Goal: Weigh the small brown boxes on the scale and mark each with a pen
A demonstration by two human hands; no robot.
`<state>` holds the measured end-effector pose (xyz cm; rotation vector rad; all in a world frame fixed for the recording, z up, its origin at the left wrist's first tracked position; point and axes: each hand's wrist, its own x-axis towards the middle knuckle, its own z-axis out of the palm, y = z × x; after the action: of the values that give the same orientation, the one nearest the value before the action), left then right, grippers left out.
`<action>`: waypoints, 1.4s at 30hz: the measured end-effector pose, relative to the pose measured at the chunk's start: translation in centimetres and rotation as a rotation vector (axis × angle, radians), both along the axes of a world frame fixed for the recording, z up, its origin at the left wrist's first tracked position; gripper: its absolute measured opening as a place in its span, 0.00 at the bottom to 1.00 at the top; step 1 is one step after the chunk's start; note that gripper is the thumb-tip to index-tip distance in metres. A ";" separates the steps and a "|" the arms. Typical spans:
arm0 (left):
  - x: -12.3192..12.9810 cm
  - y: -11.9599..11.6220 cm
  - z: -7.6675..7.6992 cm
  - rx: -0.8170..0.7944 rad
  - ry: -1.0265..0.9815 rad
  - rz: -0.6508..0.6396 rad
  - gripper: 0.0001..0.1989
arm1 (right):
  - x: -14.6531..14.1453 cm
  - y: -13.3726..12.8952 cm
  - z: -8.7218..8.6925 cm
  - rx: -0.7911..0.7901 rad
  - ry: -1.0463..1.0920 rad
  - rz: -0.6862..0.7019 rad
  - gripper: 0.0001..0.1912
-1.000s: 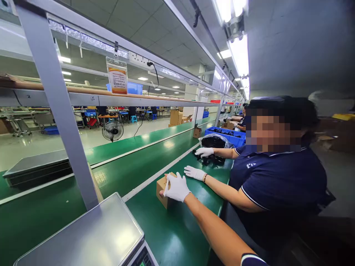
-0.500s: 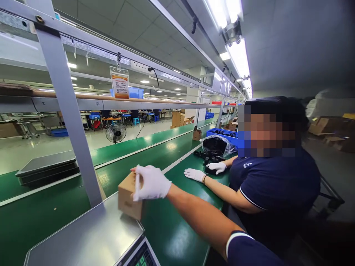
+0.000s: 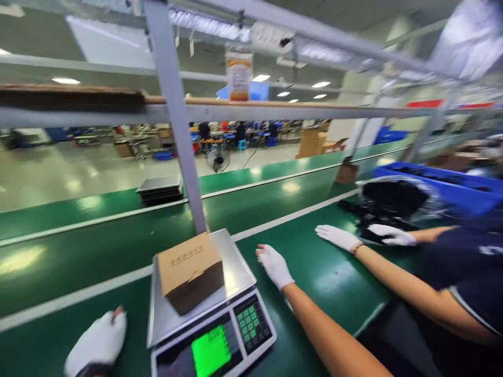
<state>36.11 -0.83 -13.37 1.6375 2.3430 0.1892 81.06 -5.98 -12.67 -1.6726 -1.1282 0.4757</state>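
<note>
A brown cardboard box (image 3: 190, 272) with printing on its top rests on the metal pan of a digital scale (image 3: 251, 327). The scale's display glows green. To the right of the pan, my right hand (image 3: 275, 266), in a white glove with bare fingertips showing, is apart from the box. Its fingers reach forward, open, holding nothing. At the lower left, my left hand (image 3: 97, 343), also white-gloved, is over the green surface beside the scale. Most of its fingers are hidden or blurred, with one bare fingertip visible; no object shows in it.
At right, a co-worker's gloved hands (image 3: 338, 238) lie near black items in a clear plastic bag (image 3: 396, 196). Behind them is a blue bin (image 3: 444, 180). A metal post (image 3: 178, 120) rises just behind the scale. Another scale (image 3: 159, 189) sits farther back on the green surface (image 3: 243, 209).
The box, earlier gripped by my right hand at the pan's edge, now rests on the scale, released. My right hand is beside it. The view has swung left, bringing in my left hand.
</note>
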 end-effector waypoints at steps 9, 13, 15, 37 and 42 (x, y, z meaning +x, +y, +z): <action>1.3 -4.7 -2.1 0.323 -0.223 0.249 0.21 | 0.7 -2.5 -4.5 -0.129 -0.024 -0.039 0.33; 5.1 -9.7 -2.8 0.467 -0.491 0.285 0.23 | 1.2 -1.7 -4.3 -0.124 0.059 -0.005 0.34; 6.0 -11.5 -2.9 0.504 -0.626 0.283 0.25 | 1.2 -1.3 -3.5 -0.091 0.154 0.018 0.33; 13.3 -9.5 8.4 1.278 -0.193 -0.494 0.14 | -14.7 4.2 18.5 0.128 -0.482 0.713 0.17; 13.4 -9.7 8.8 1.283 -0.213 -0.480 0.14 | -15.2 5.5 17.6 0.087 -0.502 0.628 0.17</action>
<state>49.52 -10.53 -4.60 2.3750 1.5344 1.9092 65.81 -0.47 4.91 -1.3700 -2.0358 0.3885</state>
